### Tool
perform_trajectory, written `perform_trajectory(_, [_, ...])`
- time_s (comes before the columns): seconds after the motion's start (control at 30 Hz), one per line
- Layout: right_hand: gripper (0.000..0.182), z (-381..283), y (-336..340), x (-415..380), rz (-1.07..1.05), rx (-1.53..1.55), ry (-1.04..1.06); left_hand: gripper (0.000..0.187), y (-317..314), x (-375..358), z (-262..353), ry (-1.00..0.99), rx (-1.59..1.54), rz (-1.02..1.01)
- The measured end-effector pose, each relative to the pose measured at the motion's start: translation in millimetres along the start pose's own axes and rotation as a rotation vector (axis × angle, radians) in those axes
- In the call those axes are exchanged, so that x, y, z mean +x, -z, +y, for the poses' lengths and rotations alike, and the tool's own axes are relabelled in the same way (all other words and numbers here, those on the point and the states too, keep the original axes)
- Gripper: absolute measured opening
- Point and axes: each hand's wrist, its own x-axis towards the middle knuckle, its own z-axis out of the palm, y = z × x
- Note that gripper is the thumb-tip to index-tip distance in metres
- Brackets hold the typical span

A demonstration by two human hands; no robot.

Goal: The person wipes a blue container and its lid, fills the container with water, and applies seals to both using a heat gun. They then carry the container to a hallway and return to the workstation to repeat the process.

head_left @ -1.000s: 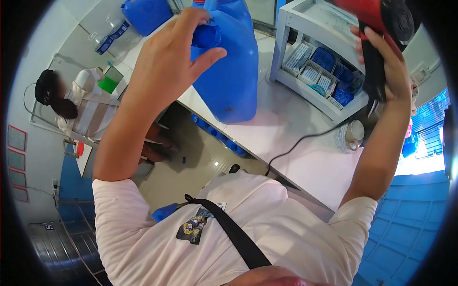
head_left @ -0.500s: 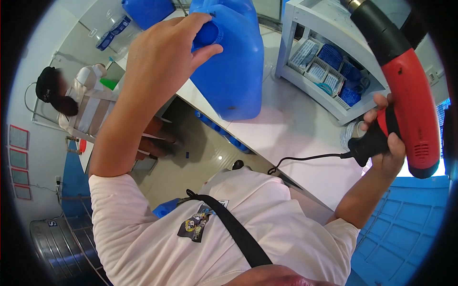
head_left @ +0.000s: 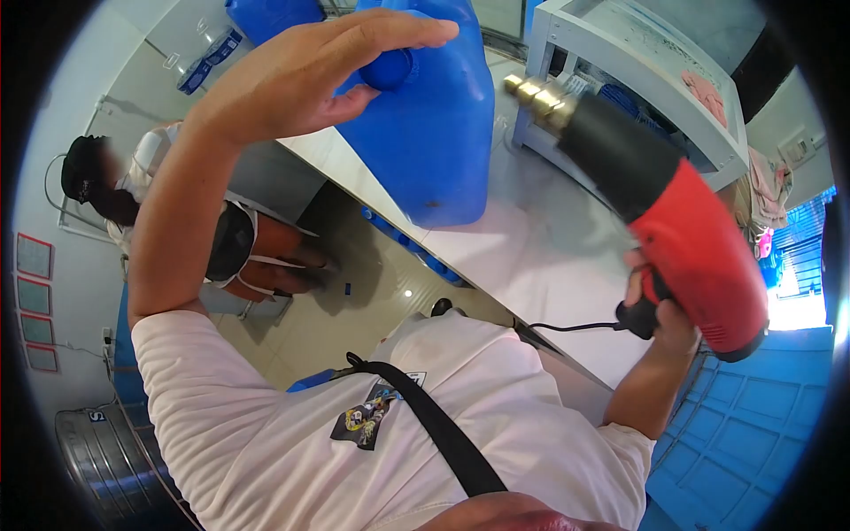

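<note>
A large blue plastic jug (head_left: 429,155) stands on the white counter, with a round blue screw cap (head_left: 390,71) at its top. Around that cap my left hand (head_left: 297,80) is spread, its fingers stretched over it and the thumb on the near side, not gripping it. My right hand (head_left: 676,329) is wrapped round the handle of a red and black heat gun (head_left: 699,248). The gun's brass-coloured metal nozzle (head_left: 542,102) points up and left, toward the jug but apart from it. A black cord (head_left: 571,328) runs from the handle.
A white shelf unit (head_left: 637,53) with items inside stands behind the counter (head_left: 531,239). Another blue jug (head_left: 274,26) and clear bottles (head_left: 208,62) are at the upper left. A person in a black cap (head_left: 88,173) stands left. Several blue caps (head_left: 403,239) line up below the counter edge.
My left hand has loosened from the cap and spread its fingers. The heat gun has swung left and lower, its nozzle now nearer the jug. The person at left has shifted posture.
</note>
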Motion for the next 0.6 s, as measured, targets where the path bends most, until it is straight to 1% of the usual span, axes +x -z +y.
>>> perform_trajectory(0.03, [0.078, 9, -3, 0, -0.071, -0.004, 0.001, 0.082, 1, 1, -3, 0.000, -0.001, 0.000])
perform_trajectory(0.1, [0.081, 10, -31, 6, -0.049, 0.002, 0.016, 0.083, 4, 3, -4, -0.019, -0.023, 0.052])
perform_trajectory(0.17, [0.080, 11, -45, 19, -0.132, 0.184, 0.049, 0.083, 1, 1, -8, -0.011, -0.007, 0.068])
perform_trajectory(0.2, [0.078, 12, -50, 22, -0.083, 0.204, 0.053, 0.083, 1, 0, -9, 0.001, 0.010, 0.084])
perform_trajectory(0.23, [0.078, 11, -49, 25, -0.083, 0.204, 0.054, 0.083, 1, 0, -8, 0.000, 0.011, 0.083])
perform_trajectory(0.3, [0.077, 8, -46, 30, -0.062, 0.249, -0.059, 0.089, 2, -1, -5, -0.038, 0.140, 0.175])
perform_trajectory(0.33, [0.077, 9, -44, 29, -0.065, 0.250, -0.058, 0.089, 3, -5, -3, -0.035, 0.141, 0.175])
perform_trajectory(0.4, [0.080, 12, -40, 23, -0.043, 0.308, -0.140, 0.096, 4, -17, 4, 0.192, 0.127, 0.161])
perform_trajectory(0.43, [0.080, 12, -42, 23, -0.045, 0.308, -0.141, 0.096, 3, -22, 4, 0.194, 0.127, 0.161])
perform_trajectory(0.5, [0.057, 11, -47, 21, -0.101, 0.239, -0.038, 0.101, -1, -30, 4, 0.236, 0.050, 0.222])
perform_trajectory(0.53, [0.057, 12, -52, 23, -0.101, 0.240, -0.040, 0.101, -1, -30, 6, 0.237, 0.048, 0.220])
perform_trajectory(0.6, [0.062, 14, -59, 27, -0.076, 0.360, -0.046, 0.088, -1, -28, 12, 0.235, -0.010, 0.273])
